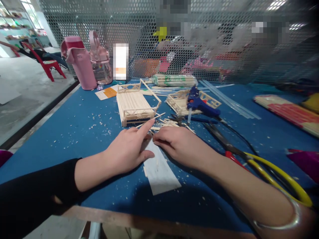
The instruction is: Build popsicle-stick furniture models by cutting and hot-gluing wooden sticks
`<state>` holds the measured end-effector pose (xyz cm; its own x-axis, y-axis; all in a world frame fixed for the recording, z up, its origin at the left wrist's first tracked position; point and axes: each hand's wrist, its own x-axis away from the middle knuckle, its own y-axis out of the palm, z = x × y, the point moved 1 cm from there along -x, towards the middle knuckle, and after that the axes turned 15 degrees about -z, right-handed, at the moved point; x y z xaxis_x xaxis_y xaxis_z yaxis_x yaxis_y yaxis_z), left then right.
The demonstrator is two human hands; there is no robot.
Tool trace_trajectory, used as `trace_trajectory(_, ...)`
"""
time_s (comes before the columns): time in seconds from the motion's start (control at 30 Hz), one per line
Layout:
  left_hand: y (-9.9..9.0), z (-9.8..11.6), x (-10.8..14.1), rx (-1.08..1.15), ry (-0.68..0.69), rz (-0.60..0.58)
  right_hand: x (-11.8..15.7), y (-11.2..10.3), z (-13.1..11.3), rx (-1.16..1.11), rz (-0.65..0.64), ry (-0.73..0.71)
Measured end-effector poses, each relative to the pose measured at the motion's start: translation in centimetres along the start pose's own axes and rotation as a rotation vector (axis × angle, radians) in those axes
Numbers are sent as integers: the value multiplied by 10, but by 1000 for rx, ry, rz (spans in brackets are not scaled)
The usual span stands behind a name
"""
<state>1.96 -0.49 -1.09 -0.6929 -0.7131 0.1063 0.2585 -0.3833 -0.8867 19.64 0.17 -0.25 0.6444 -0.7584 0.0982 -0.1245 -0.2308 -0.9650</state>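
My left hand rests over a white paper strip, index finger stretched forward and thumb apart. Beside it, my right hand is closed in a pinch at the paper's far end; whatever lies between those fingertips is too small to make out. Just beyond my hands is a scatter of thin wooden sticks. Behind my left index finger stands a small bed-shaped model of wooden sticks. A second stick model sits farther right, partly hidden by a blue glue gun.
Large scissors with red and yellow handles lie near my right forearm. Clear glue sticks and a wrapped stick bundle are at the back. A pink flask and a bottle stand back left, before a perforated metal screen.
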Motion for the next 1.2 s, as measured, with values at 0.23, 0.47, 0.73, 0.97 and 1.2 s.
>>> trace_trajectory(0.23,-3,3,0,-19,-23,-27,-1,1,-1,32,-11,22)
trace_trajectory(0.47,-2,2,0,-31,-33,-11,-1,-1,-5,52,-37,75)
trace_trajectory(0.73,-1,2,0,-13,-17,2,-1,-2,-9,46,-116,144)
trace_trajectory(0.97,1,-4,0,-19,99,168,1,-8,-7,-413,161,139)
trace_trajectory(1.2,-4,-4,5,122,293,569,5,-6,-17,-1174,59,90)
